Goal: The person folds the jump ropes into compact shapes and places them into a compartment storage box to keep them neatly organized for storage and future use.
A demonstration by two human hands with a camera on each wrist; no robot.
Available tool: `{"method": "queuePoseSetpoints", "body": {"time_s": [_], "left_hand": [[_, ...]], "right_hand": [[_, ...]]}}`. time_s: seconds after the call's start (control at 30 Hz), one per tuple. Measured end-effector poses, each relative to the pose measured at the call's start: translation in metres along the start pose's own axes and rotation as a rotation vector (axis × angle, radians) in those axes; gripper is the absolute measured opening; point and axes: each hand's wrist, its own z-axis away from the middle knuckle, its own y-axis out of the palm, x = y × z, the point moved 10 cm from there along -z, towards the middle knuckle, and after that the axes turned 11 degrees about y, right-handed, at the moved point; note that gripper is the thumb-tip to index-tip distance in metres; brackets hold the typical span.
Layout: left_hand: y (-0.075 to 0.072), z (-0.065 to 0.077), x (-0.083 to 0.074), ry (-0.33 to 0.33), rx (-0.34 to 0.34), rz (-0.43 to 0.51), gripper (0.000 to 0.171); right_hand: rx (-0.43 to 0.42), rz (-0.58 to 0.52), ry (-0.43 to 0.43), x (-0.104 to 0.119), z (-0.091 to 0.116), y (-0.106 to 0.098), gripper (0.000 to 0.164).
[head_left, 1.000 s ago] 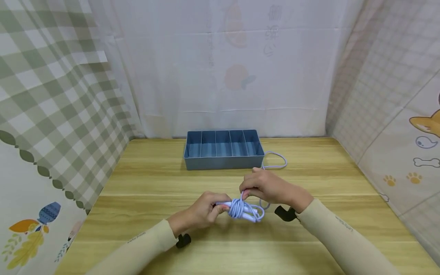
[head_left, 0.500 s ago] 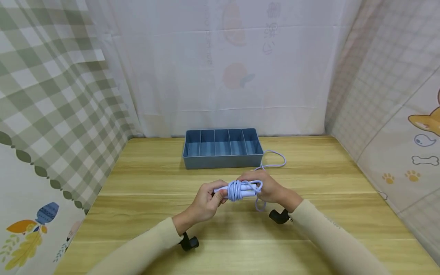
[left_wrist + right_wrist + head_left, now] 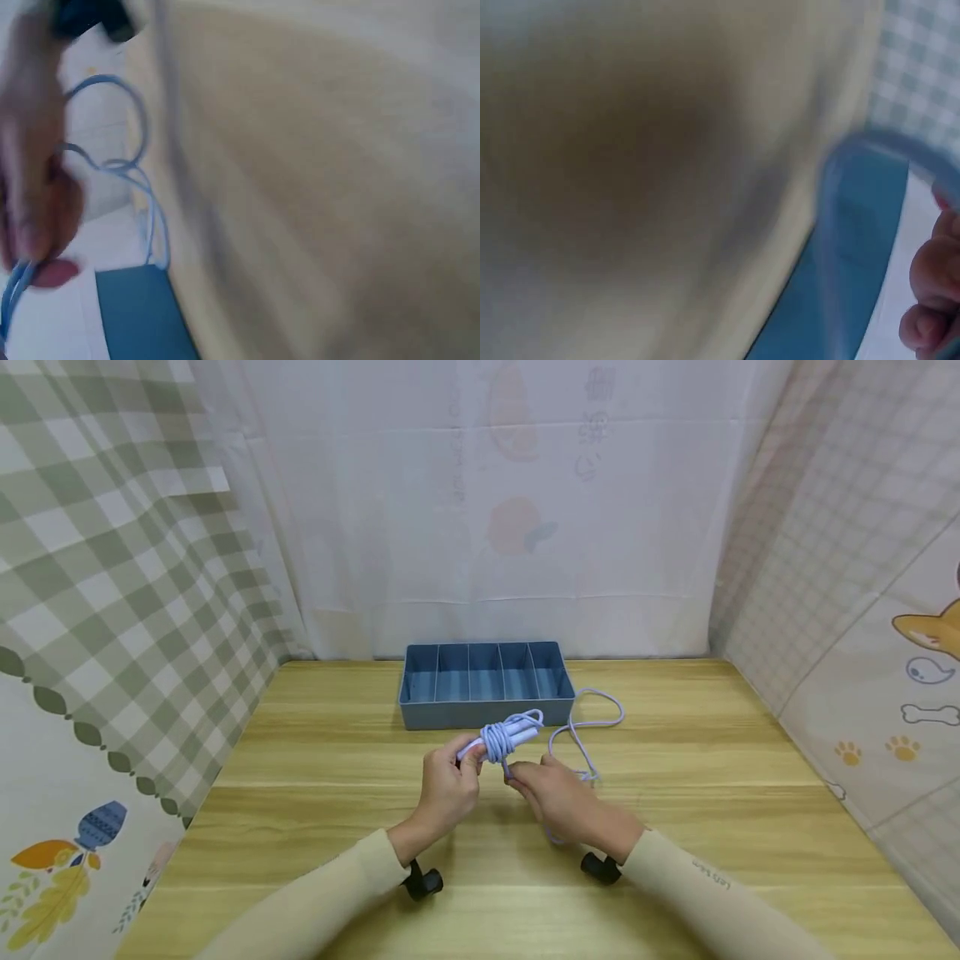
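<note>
My left hand (image 3: 448, 785) grips the handle ends of a lavender jump rope (image 3: 497, 742), holding the bundle above the table. Several turns of cord are wound around its two pale handles (image 3: 523, 737), and a small loop sticks out past their far ends. Close by on the right, my right hand (image 3: 558, 797) pinches the cord running down from the wrapped turns. Loose rope trails behind that hand toward the box. A blurred stretch of cord (image 3: 826, 240) arches across the right wrist view. In the left wrist view, cord (image 3: 139, 112) loops beside the right hand.
A blue-grey box (image 3: 486, 714) with several compartments stands at the back of the wooden table (image 3: 330, 760). Part of the loose cord (image 3: 621, 710) lies against its right side. Patterned curtains (image 3: 487, 527) enclose the back and both sides.
The left hand has raised the wrapped bundle forward and tilted its far end up. The right hand has passed around the handles and come down below the bundle, drawing cord along.
</note>
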Motion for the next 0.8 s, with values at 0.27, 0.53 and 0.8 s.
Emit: {"method": "queuePoseSetpoints", "body": {"time_s": [0.27, 0.53, 0.8], "left_hand": [[-0.001, -0.003, 0.001, 0.08, 0.073, -0.255, 0.004], [0.003, 0.001, 0.005, 0.152, 0.227, -0.422, 0.009], [0.01, 0.005, 0.006, 0.131, 0.318, -0.444, 0.02]], "right_hand": [[-0.069, 0.144, -0.108, 0.026, 0.008, -0.004, 0.016], [-0.079, 0.281, -0.229, 0.046, 0.007, -0.022, 0.012], [0.018, 0.41, -0.313, 0.058, 0.004, -0.022, 0.015]]}}
